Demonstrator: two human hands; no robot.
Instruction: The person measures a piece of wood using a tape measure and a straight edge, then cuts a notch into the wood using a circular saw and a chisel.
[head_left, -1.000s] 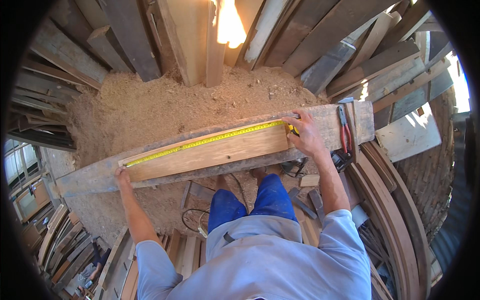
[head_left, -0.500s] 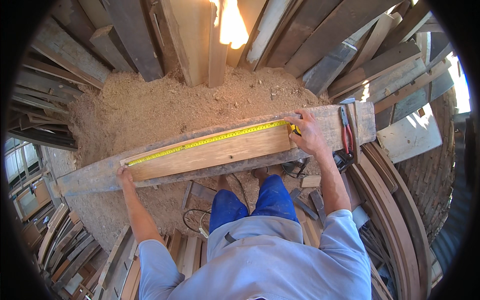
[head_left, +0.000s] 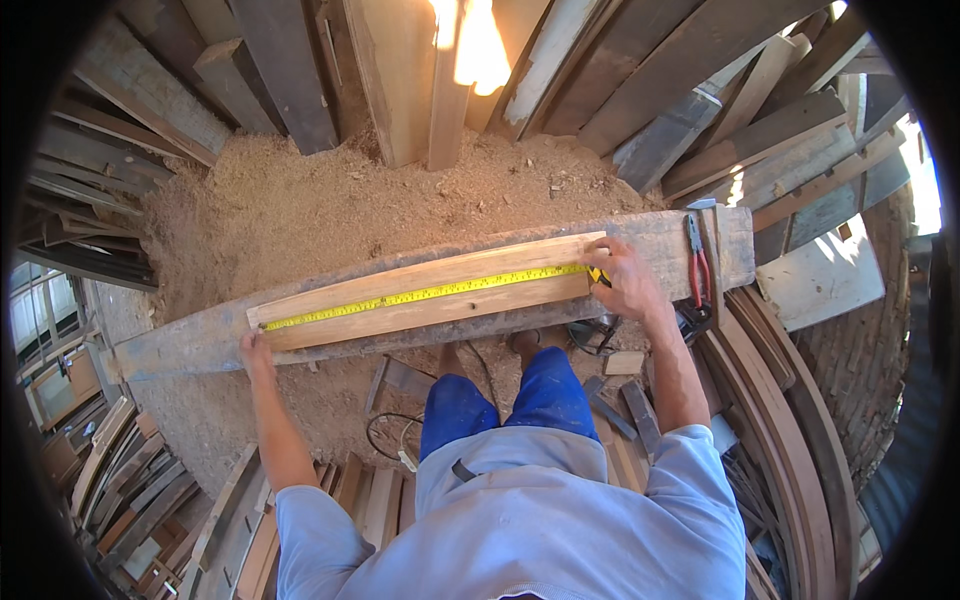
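A pale wooden board lies lengthwise on a long, worn plank bench. Across its face runs the yellow blade of a tape measure, pulled out nearly straight along the middle. My left hand is closed at the board's left end, pinching by the tip of the blade; the fingertips are partly hidden. At the other end my right hand grips the tape's yellow and black case, mostly covered by the fingers. To its right, red-handled pliers rest on the bench.
Beside the pliers a hammer lies across the bench's right end. Wood shavings cover the ground beyond. Upright planks line the far side. A power tool and a cable sit below the bench near my legs.
The tape blade has shifted toward me, from the board's far edge to its middle. My right hand has come slightly nearer with the case, and my left hand has moved slightly with the tip.
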